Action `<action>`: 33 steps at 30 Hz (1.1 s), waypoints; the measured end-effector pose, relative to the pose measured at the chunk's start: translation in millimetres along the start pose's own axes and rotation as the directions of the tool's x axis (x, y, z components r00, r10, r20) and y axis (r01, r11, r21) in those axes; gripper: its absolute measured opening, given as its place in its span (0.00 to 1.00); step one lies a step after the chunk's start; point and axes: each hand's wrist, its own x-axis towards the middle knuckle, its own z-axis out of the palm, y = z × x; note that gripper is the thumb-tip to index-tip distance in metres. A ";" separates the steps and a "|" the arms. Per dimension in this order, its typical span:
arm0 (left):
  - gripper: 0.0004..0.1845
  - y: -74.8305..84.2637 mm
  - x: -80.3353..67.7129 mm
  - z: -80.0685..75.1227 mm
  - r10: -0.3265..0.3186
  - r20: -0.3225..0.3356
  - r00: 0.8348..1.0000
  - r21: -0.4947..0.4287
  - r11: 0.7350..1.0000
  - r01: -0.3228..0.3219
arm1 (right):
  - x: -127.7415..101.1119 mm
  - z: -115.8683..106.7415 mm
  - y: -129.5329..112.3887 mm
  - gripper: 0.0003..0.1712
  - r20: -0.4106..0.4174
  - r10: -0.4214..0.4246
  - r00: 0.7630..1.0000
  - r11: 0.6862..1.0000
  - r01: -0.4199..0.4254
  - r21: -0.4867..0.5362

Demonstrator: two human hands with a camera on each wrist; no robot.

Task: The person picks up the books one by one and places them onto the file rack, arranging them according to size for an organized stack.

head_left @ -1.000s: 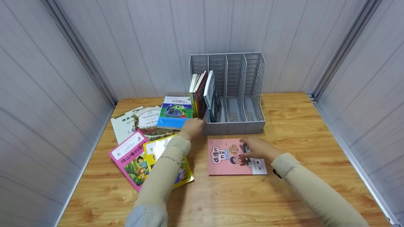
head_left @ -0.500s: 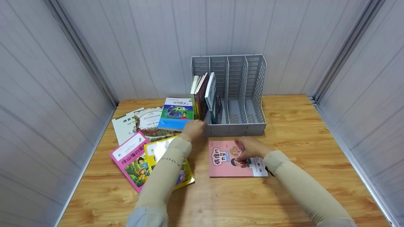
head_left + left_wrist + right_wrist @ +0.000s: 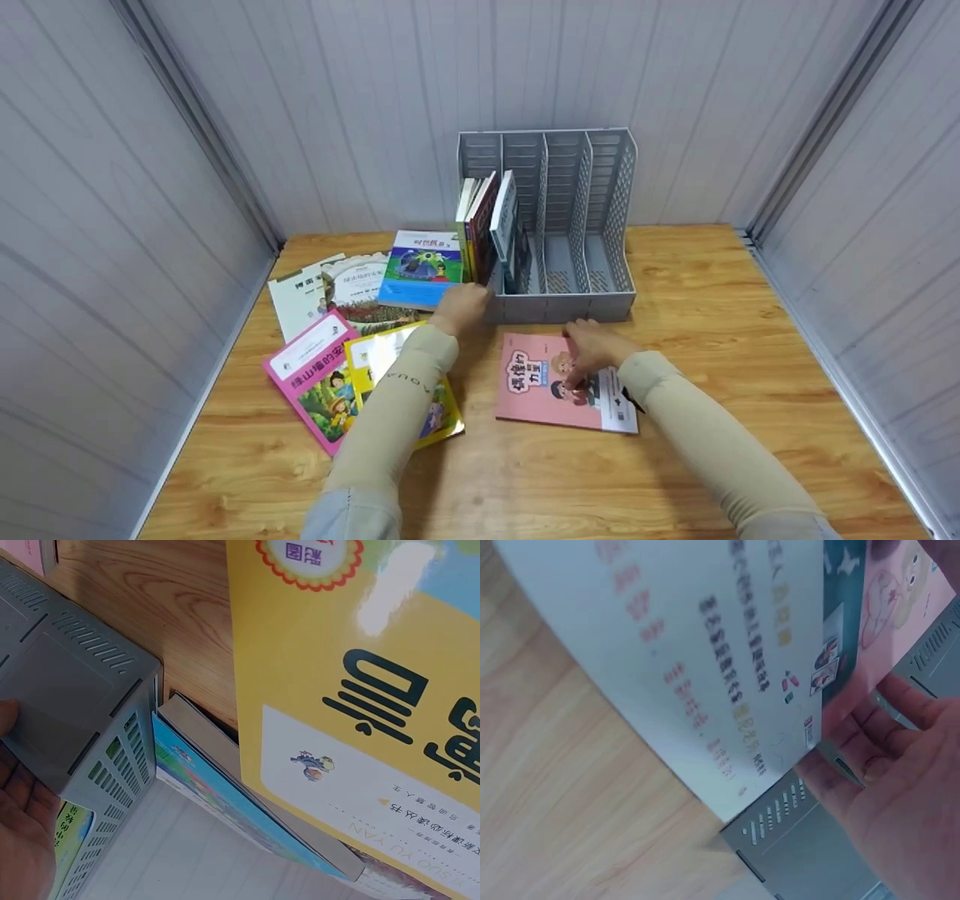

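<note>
A grey four-slot file rack (image 3: 570, 306) stands at the back of the table, with books upright in its two left slots. My left hand (image 3: 463, 306) grips the rack's front edge at its left corner; in the left wrist view the hand (image 3: 26, 832) bends round that edge. In front of the rack is a pink picture book (image 3: 540, 409), cover up. My right hand (image 3: 596, 349) holds it at its far edge, thumb over the cover. The right wrist view shows the fingers (image 3: 855, 757) tucked under the book's edge.
Left of the rack lies a blue-and-green book (image 3: 420, 274), overlapping a round-patterned book (image 3: 356, 281) and a pale green one (image 3: 292, 300). Nearer lie a magenta-edged book (image 3: 311, 367) and a yellow book (image 3: 450, 420), partly behind my left forearm. Panel walls (image 3: 375, 112) enclose the table.
My right hand has moved left and back across the pink book and taken hold of its far edge. The book has turned slightly. My left hand has stayed at the rack's corner.
</note>
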 end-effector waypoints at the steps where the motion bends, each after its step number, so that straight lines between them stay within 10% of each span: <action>1: 0.11 0.0 0.5 -0.2 0.000 0.006 1.000 0.000 1.000 0.000 | -0.1 0.1 -0.2 0.60 0.003 0.012 1.000 1.000 -0.012 -0.002; 17: 0.09 -2.4 0.0 3.3 0.043 -0.052 0.998 0.003 0.999 -0.043 | -11.3 -24.9 -8.5 0.08 -0.095 0.031 0.995 0.999 -0.033 -0.021; 33: 0.08 -3.3 1.0 5.6 0.040 -0.046 0.998 0.030 0.999 -0.039 | -42.8 -65.8 -24.8 0.16 -0.155 -0.113 0.981 0.990 0.098 -0.101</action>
